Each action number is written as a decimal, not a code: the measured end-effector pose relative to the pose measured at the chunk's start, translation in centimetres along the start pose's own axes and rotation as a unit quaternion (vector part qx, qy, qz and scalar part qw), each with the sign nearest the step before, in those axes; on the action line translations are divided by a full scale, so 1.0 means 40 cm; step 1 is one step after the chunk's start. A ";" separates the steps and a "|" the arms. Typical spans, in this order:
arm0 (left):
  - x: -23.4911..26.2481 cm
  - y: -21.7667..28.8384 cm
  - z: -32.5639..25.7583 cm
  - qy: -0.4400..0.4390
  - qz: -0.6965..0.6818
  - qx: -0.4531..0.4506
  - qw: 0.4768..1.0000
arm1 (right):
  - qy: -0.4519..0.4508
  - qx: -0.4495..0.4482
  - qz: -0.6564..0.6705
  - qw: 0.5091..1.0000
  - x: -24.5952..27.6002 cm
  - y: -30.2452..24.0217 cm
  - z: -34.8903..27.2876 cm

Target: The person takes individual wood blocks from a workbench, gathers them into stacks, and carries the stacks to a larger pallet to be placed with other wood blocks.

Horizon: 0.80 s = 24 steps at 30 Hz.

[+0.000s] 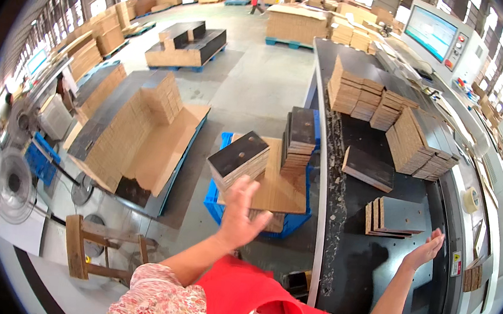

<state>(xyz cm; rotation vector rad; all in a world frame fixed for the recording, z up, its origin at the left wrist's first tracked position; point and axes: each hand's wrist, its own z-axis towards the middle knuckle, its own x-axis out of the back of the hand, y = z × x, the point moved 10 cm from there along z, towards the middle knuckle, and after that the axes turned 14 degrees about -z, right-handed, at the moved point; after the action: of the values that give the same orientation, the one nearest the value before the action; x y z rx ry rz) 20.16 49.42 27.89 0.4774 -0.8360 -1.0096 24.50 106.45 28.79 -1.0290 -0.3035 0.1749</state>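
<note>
My left hand (239,214) is in front of a stack of dark-topped particle boards (238,160), its thumb and fingers spread and nothing in it. That stack rests on a wooden panel (263,197) laid over a blue plastic crate (214,204). Beside it on the same panel stands a taller stack of boards (298,146). Over the black machine table (345,279), my right hand (425,251) is held empty with its fingers stretched out. A small, slightly fanned stack of boards (399,216) lies just beyond it, apart from the fingers.
More board stacks (417,141) and a single block of boards (368,168) occupy the table's far part. A monitor (431,32) stands at the upper right. To my left are a pallet of boards (120,124), a wooden stool (76,246) and a fan (13,181). Two people are far off.
</note>
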 end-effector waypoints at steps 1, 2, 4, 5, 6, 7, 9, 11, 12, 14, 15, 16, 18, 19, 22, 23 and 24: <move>0.065 -0.029 -0.016 0.039 -0.002 0.004 0.999 | -0.016 0.038 0.020 0.999 -0.018 -0.101 -0.020; 0.124 -0.049 -0.032 0.073 0.014 -0.008 0.997 | -0.037 0.072 0.037 0.996 -0.042 -0.195 -0.045; 0.204 -0.165 -0.084 0.130 -0.033 0.095 0.986 | -0.120 0.127 0.090 0.980 -0.143 -0.347 -0.108; 0.229 -0.285 -0.143 0.171 -0.094 0.171 0.966 | -0.199 0.101 0.146 0.964 -0.234 -0.405 -0.165; 0.234 -0.333 -0.167 0.215 -0.181 0.282 0.918 | -0.265 0.067 0.199 0.941 -0.309 -0.451 -0.224; 0.238 -0.427 -0.207 0.212 -0.211 0.320 0.899 | -0.342 0.063 0.223 0.911 -0.369 -0.511 -0.298; 0.215 -0.495 -0.236 0.236 -0.352 0.416 0.805 | -0.437 0.014 0.237 0.868 -0.483 -0.573 -0.429; 0.194 -0.542 -0.278 0.251 -0.439 0.485 0.714 | -0.492 -0.064 0.193 0.847 -0.627 -0.566 -0.558; 0.181 -0.556 -0.288 0.248 -0.460 0.510 0.683 | -0.510 -0.097 0.162 0.839 -0.696 -0.537 -0.609; 0.155 -0.575 -0.295 0.227 -0.500 0.542 0.636 | -0.541 -0.120 0.100 0.826 -0.810 -0.470 -0.696; 0.136 -0.570 -0.286 0.204 -0.519 0.551 0.620 | -0.571 -0.162 0.091 0.799 -0.866 -0.397 -0.720; 0.125 -0.572 -0.275 0.183 -0.535 0.559 0.607 | -0.583 -0.193 0.064 0.786 -0.910 -0.346 -0.746; 0.077 -0.642 -0.301 0.176 -0.544 0.587 0.573 | -0.604 -0.253 0.012 0.756 -0.980 -0.264 -0.806; 0.055 -0.682 -0.319 0.175 -0.541 0.591 0.572 | -0.632 -0.273 -0.010 0.725 -1.014 -0.235 -0.853; 0.019 -0.712 -0.301 0.202 -0.525 0.622 0.545 | -0.655 -0.312 -0.051 0.686 -1.097 -0.134 -0.925; 0.013 -0.719 -0.295 0.207 -0.511 0.625 0.553 | -0.663 -0.331 -0.045 0.670 -1.124 -0.100 -0.947; -0.002 -0.725 -0.293 0.216 -0.503 0.636 0.543 | -0.655 -0.357 -0.042 0.664 -1.152 -0.064 -0.955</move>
<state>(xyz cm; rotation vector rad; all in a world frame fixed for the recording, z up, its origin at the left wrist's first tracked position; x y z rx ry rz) 13.70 35.56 0.60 2.6251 -0.6656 -1.0069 -6.45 60.98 5.08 -1.5119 -1.8750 0.7652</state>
